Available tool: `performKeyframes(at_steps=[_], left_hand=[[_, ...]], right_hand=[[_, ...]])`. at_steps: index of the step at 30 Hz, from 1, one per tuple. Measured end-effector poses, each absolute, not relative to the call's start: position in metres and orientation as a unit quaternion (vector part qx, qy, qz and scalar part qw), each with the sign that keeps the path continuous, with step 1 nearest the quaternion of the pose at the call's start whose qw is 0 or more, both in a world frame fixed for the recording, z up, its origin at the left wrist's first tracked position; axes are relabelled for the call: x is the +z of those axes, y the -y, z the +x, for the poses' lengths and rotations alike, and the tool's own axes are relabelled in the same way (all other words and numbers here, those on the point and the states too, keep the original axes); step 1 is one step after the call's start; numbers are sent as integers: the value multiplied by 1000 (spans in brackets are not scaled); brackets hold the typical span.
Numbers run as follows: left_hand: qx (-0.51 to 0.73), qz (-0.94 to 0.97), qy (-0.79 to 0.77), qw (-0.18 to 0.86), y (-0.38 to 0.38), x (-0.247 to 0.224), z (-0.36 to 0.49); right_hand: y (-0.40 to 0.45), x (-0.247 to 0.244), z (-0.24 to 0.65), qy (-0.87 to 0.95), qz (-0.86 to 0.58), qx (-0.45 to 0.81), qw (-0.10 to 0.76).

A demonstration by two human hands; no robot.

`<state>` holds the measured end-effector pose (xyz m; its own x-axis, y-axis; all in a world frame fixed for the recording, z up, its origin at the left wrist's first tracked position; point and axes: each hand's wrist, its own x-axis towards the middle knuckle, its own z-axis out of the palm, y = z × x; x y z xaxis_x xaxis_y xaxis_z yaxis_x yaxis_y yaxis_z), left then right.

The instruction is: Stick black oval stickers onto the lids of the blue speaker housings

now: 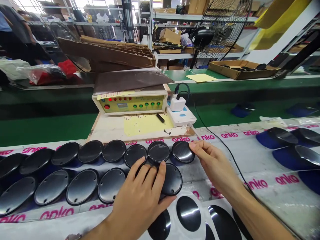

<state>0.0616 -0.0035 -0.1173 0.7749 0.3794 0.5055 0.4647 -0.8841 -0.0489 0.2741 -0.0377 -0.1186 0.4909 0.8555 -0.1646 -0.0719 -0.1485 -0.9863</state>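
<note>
Two rows of round black discs with small holes, such as this one, stand on the table at the left and middle. My left hand is spread over the near end of the rows, its fingers on a black disc and its fingertips by the back row. My right hand pinches the right edge of the last disc in the back row between thumb and fingers. Below my hands lies a white sheet with glossy black round stickers.
A control box with buttons stands behind the discs, beside a white power strip with a black cable. More blue-sided discs sit at the right. Farther back are a carton tray, a fan and a person.
</note>
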Motion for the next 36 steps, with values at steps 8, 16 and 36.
performKeyframes(at_steps=[8, 16, 36], left_hand=[[-242, -940, 223, 91, 3, -117, 61], [-239, -941, 224, 88, 3, -116, 61], [-221, -944, 229, 90, 3, -116, 61]], right_hand=[[40, -118, 272, 327, -678, 355, 554], [41, -115, 270, 344, -691, 323, 547], [38, -120, 270, 369, -729, 236, 526]])
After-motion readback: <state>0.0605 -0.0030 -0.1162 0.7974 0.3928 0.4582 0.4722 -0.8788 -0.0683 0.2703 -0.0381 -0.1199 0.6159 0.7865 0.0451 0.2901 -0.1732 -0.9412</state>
